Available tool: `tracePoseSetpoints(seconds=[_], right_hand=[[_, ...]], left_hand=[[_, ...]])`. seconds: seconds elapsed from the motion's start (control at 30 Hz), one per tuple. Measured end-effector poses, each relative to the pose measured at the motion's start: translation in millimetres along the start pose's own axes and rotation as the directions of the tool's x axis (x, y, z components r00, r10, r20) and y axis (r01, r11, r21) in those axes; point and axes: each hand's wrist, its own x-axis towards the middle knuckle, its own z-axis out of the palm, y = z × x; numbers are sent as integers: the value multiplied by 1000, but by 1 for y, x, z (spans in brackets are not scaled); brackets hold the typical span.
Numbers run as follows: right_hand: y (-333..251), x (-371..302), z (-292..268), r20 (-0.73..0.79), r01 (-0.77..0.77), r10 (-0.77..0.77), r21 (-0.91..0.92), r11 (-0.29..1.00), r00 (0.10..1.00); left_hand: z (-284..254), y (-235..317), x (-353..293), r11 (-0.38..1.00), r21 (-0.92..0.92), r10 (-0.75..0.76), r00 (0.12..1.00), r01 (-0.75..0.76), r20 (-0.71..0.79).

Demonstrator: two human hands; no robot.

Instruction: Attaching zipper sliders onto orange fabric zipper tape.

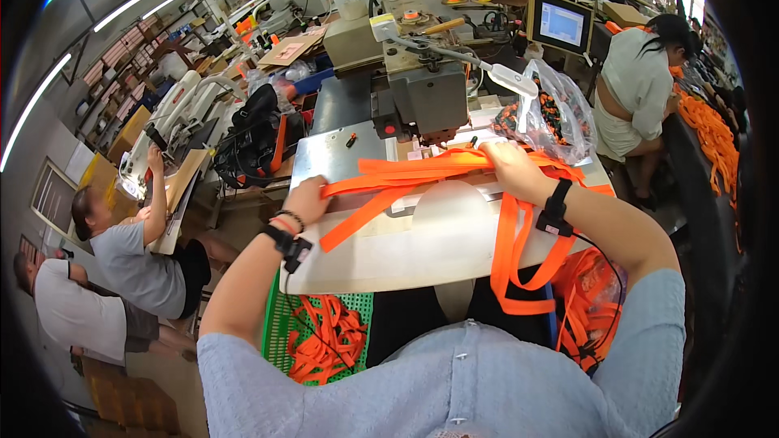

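Note:
Several orange webbing straps (422, 165) lie across the pale worktable (365, 264) in front of a sewing machine (426, 85). On the left, my left hand (308, 199) is closed round the end of one strap. My right hand (515, 169) grips the bunch of straps further right, just below the machine head. From beneath it, strap loops (519, 268) hang over the table's front edge. One loose strap end points toward the table's near left. The fingertips of both hands are partly hidden.
A green basket (276, 324) of orange straps stands below the table at left; a bag of straps (588, 300) is at right. A clear plastic bag (560, 109) with dark and orange pieces sits beside the machine. A lamp (511, 79) overhangs the table. Other people work on both sides.

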Motion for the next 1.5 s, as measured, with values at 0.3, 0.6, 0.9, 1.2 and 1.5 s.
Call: tracePoseSetpoints(seconds=[0.3,0.6,0.9,1.2,1.5], right_hand=[[-29,37,9,8,336,-347,-276,901,938],[-43,25,-27,125,204,-187,-140,969,974],[-87,-76,-70,251,413,-439,151,898,863],[-26,-71,-63,357,501,-497,88,861,791],[4,64,-147,-91,586,-729,-531,612,679]], left_hand=[[-53,-16,-11,986,-164,-28,928,-36,-372],[15,74,-29,967,85,226,963,-240,149],[49,43,24,976,163,136,989,-144,61],[42,53,34,974,184,141,990,-135,-18],[27,61,13,984,-10,177,973,-180,-146]])
